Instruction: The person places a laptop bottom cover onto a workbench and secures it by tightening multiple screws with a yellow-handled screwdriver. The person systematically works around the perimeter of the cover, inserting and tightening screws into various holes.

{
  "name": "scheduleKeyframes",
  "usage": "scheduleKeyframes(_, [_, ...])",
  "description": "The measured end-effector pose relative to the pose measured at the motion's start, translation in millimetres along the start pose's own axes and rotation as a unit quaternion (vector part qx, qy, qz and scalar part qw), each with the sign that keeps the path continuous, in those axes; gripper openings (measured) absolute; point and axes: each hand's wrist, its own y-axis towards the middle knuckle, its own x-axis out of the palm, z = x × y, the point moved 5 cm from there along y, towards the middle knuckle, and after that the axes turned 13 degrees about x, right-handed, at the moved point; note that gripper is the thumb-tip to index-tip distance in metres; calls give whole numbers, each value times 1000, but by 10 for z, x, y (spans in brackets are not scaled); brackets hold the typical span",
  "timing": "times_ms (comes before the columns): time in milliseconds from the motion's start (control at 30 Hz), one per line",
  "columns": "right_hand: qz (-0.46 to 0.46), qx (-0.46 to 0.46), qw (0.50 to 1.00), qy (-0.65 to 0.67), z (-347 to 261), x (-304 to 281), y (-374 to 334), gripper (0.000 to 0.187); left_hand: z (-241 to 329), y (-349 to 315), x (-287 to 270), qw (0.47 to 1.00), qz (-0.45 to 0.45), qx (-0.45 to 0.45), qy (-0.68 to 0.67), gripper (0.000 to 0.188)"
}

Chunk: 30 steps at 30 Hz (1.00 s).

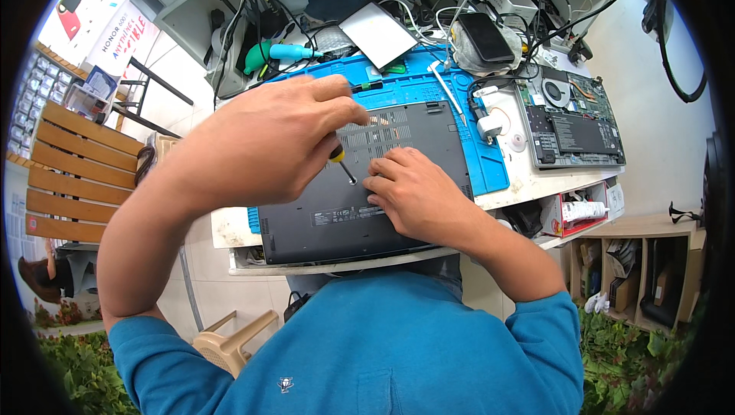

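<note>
A dark grey laptop (413,133) lies upside down on a blue work mat (490,166), its bottom cover and vent slots facing up. My left hand (268,139) is closed around a screwdriver (342,161) with a yellow and black handle, its tip standing on the cover near the middle. My right hand (413,193) rests flat on the cover just right of the tip, its fingers curled by the shaft.
A second laptop (570,120) lies opened up at the right, its battery and fan showing. A silver tablet-like slab (377,34), a phone (485,37), cables, a white charger (490,125) and metal tweezers (446,89) crowd the back. A plastic chair (230,342) stands below the table edge.
</note>
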Motion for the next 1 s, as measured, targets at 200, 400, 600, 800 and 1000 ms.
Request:
scheduleKeyframes(200, [44,38,998,-10,152,-171,-233,16,-25,-16,-49,989,-58,-135,-15,33])
scheduleKeyframes(400, [97,140,983,-73,581,-349,-359,19,18,0,-97,995,-52,-26,-82,51])
scheduleKeyframes(600, [91,175,979,-58,672,-366,-420,25,-17,19,-53,991,-70,-99,-61,26])
scheduleKeyframes(800, [97,175,978,-64,651,-338,-440,27,-59,43,-13,994,-86,-62,7,34])
scheduleKeyframes(1000, [109,173,977,-56,678,-314,-506,32,-19,-113,82,990,12,-139,4,42])
